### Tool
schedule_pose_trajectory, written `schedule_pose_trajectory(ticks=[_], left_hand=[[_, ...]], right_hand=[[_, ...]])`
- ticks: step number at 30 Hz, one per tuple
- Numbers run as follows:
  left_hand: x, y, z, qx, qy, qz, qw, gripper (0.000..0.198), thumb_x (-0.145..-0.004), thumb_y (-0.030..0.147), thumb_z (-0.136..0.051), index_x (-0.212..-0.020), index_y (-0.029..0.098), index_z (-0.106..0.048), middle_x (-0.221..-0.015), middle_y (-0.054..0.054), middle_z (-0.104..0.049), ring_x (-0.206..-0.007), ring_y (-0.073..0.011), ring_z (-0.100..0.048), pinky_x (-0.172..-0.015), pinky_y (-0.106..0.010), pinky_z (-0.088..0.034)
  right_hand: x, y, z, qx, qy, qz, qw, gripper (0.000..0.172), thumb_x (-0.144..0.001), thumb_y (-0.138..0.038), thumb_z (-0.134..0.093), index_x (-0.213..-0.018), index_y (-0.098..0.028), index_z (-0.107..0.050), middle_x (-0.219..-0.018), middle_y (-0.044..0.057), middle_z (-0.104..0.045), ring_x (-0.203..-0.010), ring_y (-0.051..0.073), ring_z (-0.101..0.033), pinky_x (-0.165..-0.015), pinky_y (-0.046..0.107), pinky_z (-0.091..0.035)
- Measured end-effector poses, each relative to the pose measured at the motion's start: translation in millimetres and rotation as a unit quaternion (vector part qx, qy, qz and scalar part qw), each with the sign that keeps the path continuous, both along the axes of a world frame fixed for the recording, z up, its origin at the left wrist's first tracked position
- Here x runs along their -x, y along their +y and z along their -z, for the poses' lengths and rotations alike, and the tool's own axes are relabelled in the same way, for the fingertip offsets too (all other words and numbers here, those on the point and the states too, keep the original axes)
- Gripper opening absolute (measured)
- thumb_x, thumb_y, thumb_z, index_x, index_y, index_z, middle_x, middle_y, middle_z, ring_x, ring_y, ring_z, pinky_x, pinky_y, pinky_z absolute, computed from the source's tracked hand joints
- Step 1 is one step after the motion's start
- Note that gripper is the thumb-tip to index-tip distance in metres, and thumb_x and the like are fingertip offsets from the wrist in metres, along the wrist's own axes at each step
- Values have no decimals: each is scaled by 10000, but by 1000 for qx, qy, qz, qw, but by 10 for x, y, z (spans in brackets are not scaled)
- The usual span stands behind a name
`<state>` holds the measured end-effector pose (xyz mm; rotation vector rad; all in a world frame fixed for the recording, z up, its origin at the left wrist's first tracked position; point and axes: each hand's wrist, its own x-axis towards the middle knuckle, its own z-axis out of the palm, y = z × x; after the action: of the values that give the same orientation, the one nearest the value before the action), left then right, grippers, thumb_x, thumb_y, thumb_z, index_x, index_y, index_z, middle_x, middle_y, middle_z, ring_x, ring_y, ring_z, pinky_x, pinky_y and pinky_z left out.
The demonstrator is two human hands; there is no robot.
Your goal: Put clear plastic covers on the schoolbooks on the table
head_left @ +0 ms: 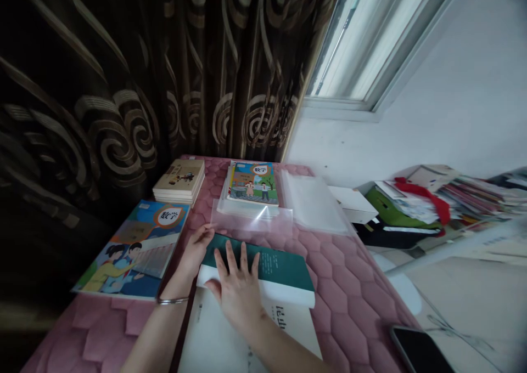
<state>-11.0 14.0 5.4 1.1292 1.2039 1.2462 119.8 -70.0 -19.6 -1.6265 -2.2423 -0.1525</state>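
A book with a white and green cover [284,271] lies on the pink padded surface in front of me, its lower part white with dark print. My right hand [239,285] presses flat on the green part, fingers spread. Beyond the book's far edge, a clear plastic sheet [251,219] sticks out and catches the light. At the far left corner of the book, my left hand [200,244] has its fingertips pinched together on the plastic sheet's edge. A bracelet circles the left wrist.
To the left lies a blue maths textbook [135,252], with a stack of tan books [180,181] behind it. Another maths textbook [253,184] tops a pile at the back. Clear plastic covers [315,203] lie right of it. A phone [420,348] is at lower right.
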Motion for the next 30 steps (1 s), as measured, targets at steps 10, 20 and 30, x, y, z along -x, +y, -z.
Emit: schedule_pose_trajectory(ticks=[10,20,30], left_hand=[[16,-28,116,-54,62,-14,997,349,-686,393,-673,-972,193,-662,-924,-50,-721,-910,-221,-659,-867,-359,-497],[25,-30,98,-48,66,-31,996,363,-681,438,-702,-933,187,-628,-831,-29,-700,-822,-207,-665,-787,-329,-516],[9,-51,43,-74,64,13,995,313,-739,439,-663,-909,178,-637,-836,-38,-713,-817,-204,-655,-797,-320,-500]], right_hand=[[-3,28,-31,-10,-6,8,1000,630,-872,-464,-602,-1449,-273,-438,-1533,124,-373,-1347,475,-347,-1020,736,-253],[-42,48,-105,-22,-5,-7,1000,625,-884,-478,-573,-1455,-271,-424,-1564,100,-318,-1362,470,-322,-1032,724,-246],[-141,46,-302,-9,20,-38,999,524,-927,-398,-515,-1425,-242,-462,-1563,81,-327,-1405,382,-287,-1084,641,-256]])
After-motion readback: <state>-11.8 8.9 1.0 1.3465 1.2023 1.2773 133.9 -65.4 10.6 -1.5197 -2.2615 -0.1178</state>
